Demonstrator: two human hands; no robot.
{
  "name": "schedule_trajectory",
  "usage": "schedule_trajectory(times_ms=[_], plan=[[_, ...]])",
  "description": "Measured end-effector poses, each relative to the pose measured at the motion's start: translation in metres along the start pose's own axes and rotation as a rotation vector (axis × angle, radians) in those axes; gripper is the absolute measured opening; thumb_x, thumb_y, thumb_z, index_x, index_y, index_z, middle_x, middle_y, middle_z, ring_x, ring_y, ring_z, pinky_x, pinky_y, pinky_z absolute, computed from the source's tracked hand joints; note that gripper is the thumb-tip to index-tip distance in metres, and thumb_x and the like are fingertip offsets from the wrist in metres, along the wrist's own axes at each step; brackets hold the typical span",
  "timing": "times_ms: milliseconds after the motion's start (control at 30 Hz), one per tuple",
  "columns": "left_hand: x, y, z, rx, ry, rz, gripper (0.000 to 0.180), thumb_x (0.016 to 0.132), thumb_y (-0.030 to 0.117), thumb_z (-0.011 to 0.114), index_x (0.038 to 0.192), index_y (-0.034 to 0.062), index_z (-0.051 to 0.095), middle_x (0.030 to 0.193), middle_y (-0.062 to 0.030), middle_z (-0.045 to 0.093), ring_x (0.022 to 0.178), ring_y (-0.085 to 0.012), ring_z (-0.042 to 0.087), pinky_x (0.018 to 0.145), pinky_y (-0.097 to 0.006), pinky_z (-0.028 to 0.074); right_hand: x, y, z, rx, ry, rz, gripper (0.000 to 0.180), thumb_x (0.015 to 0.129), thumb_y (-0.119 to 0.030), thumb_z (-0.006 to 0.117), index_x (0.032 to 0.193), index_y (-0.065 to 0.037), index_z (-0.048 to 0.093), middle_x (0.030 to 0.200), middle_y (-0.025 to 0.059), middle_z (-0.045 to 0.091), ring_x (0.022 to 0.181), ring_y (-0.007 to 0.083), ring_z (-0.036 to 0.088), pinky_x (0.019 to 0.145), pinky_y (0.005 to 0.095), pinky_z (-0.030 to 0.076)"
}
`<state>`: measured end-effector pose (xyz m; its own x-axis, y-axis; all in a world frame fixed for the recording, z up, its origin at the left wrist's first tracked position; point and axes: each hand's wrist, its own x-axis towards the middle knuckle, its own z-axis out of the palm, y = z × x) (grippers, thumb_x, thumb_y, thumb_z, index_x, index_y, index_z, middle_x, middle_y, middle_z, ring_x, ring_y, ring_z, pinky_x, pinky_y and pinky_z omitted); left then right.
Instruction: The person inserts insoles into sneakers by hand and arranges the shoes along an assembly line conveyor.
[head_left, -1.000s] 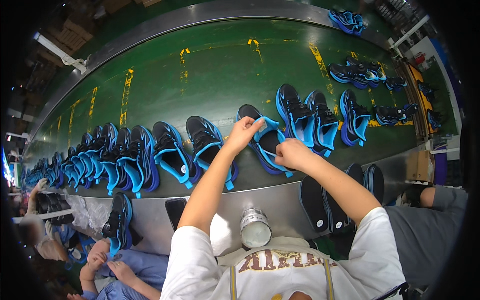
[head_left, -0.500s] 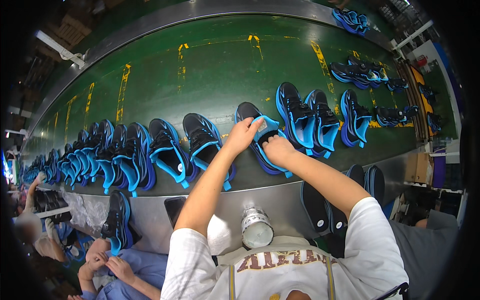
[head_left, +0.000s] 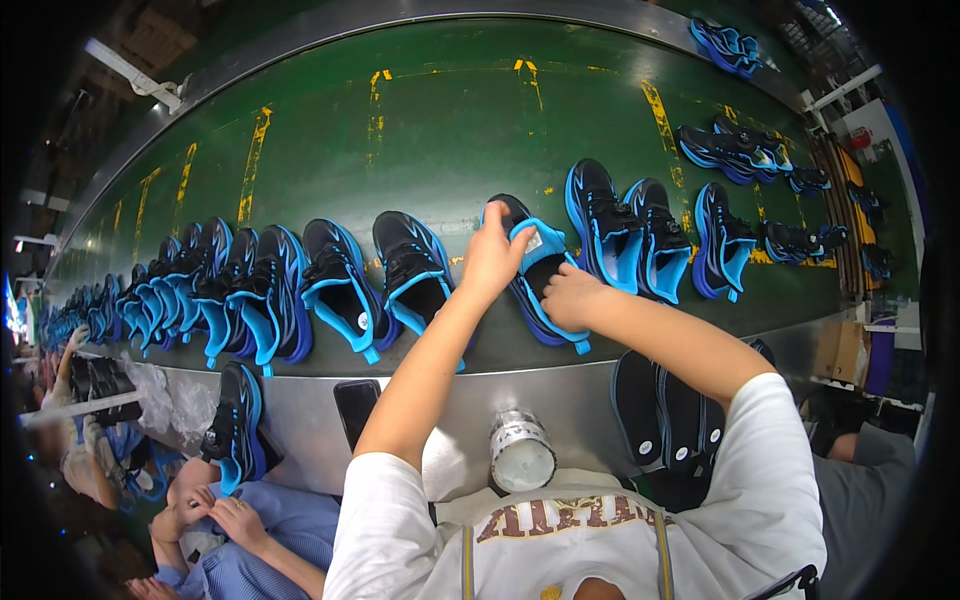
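Observation:
A black sneaker [head_left: 537,315] with a bright blue lining and sole edge lies on the green belt in front of me, toe pointing away. My left hand [head_left: 492,258] is closed around its front upper, the thumb against the blue tongue [head_left: 541,238], which is folded back and shows a pale label. At the right side of the shoe's opening is my right hand [head_left: 574,298], its fingers curled over the collar. Those fingertips are partly hidden, and whatever they pinch cannot be made out. The dark inside of the shoe shows between my two hands.
Similar sneakers stand in a row on the belt [head_left: 300,150], left and right. Along the metal ledge [head_left: 300,415] are a phone [head_left: 354,405], a white-and-clear cylindrical container [head_left: 523,455], black insoles [head_left: 677,425] and another sneaker [head_left: 233,420]. A co-worker's hands [head_left: 215,512] are at lower left.
My left hand has slid forward from the tongue's edge over the shoe's front. My right hand has drawn back a little from inside the opening toward its right collar. The view has shifted slightly.

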<state>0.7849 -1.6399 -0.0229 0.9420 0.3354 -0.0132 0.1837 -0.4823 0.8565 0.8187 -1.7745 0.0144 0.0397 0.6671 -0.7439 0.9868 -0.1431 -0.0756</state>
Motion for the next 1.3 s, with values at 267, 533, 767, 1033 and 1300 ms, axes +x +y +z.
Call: schedule_trajectory(times_ms=[267, 533, 767, 1033, 1300], plan=[[-0.006, 0.027, 0.008, 0.821, -0.135, 0.487, 0.021, 0.066, 0.014, 0.061, 0.08, 0.0045, 0.048, 0.075, -0.0087, 0.047, 0.069, -0.025, 0.054, 0.059, -0.035, 0.042, -0.022, -0.027, 0.018, 0.401, 0.222, 0.198, 0.04, 0.076, -0.034, 0.039, 0.081, 0.001, 0.059, 0.086, 0.0159, 0.058, 0.09, 0.0227, 0.052, 0.099, 0.0402, 0.018], [-0.05, 0.042, -0.009, 0.776, -0.132, 0.684, 0.012, 0.066, 0.013, 0.055, 0.074, 0.0069, 0.048, 0.07, -0.0052, 0.044, 0.062, -0.0194, 0.048, 0.057, -0.03, 0.036, -0.061, -0.076, 0.111, 0.608, 1.291, 0.27, 0.017, 0.062, -0.007, 0.067, 0.076, -0.007, 0.056, 0.078, 0.0043, 0.05, 0.065, 0.0195, 0.048, 0.058, 0.0311, 0.034], [-0.034, 0.015, -0.005, 0.861, -0.025, 0.595, 0.02, 0.065, 0.016, 0.059, 0.072, 0.0048, 0.045, 0.066, -0.0082, 0.046, 0.057, -0.0249, 0.051, 0.052, -0.035, 0.041, -0.049, -0.08, 0.101, 0.697, 1.421, 0.325, 0.016, 0.066, -0.008, 0.063, 0.081, -0.005, 0.057, 0.084, 0.0058, 0.05, 0.072, 0.02, 0.05, 0.066, 0.0315, 0.037], [-0.01, 0.023, 0.009, 1.156, -0.291, 0.546, 0.016, 0.067, 0.018, 0.052, 0.073, 0.0027, 0.053, 0.07, -0.0079, 0.053, 0.063, -0.0233, 0.056, 0.055, -0.035, 0.043, -0.091, -0.086, 0.106, 0.736, 1.282, 0.604, 0.038, 0.068, -0.015, 0.061, 0.105, -0.01, 0.052, 0.101, 0.011, 0.047, 0.091, 0.028, 0.048, 0.078, 0.036, 0.038], [-0.011, 0.045, -0.049, -0.353, -0.2, -0.186, 0.017, 0.078, 0.012, 0.039, 0.071, 0.002, 0.051, 0.073, -0.0037, 0.055, 0.047, -0.0061, 0.035, 0.043, -0.022, 0.031, -0.204, -0.106, 0.237, 0.947, 0.673, 1.237, 0.054, 0.067, -0.021, 0.064, 0.113, -0.008, 0.041, 0.116, 0.0232, 0.037, 0.101, 0.0402, 0.042, 0.083, 0.0409, 0.038]])
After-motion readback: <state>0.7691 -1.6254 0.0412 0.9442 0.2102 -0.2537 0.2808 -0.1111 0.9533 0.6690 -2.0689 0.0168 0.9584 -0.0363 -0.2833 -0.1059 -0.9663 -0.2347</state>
